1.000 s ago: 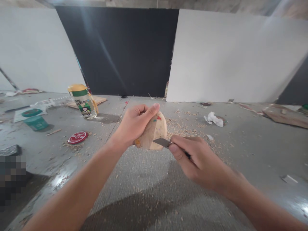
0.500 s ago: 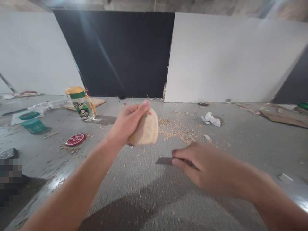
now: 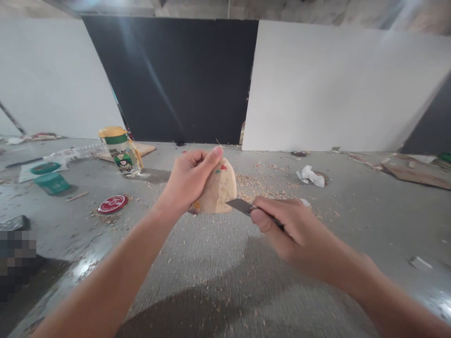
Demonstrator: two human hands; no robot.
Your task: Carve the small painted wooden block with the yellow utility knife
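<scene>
My left hand is closed round a pale, rounded piece of wood, its thumb pressed along the upper edge. The wood carries small red, green and yellow marks. In my right hand is a utility knife, gripped between thumb and fingers. Its flat grey blade points left, with the tip at the wood's lower right edge; whether it touches I cannot tell. Pale shavings are scattered on the floor behind the wood.
On the left stand a yellow-lidded bottle and a teal container. A round red lid lies nearer, beside more shavings. Crumpled white paper is on the right. Black and white panels line the back.
My right hand has raised the knife, bringing its blade up from below to the wood's lower right edge. My left hand has shifted slightly, still holding the wood.
</scene>
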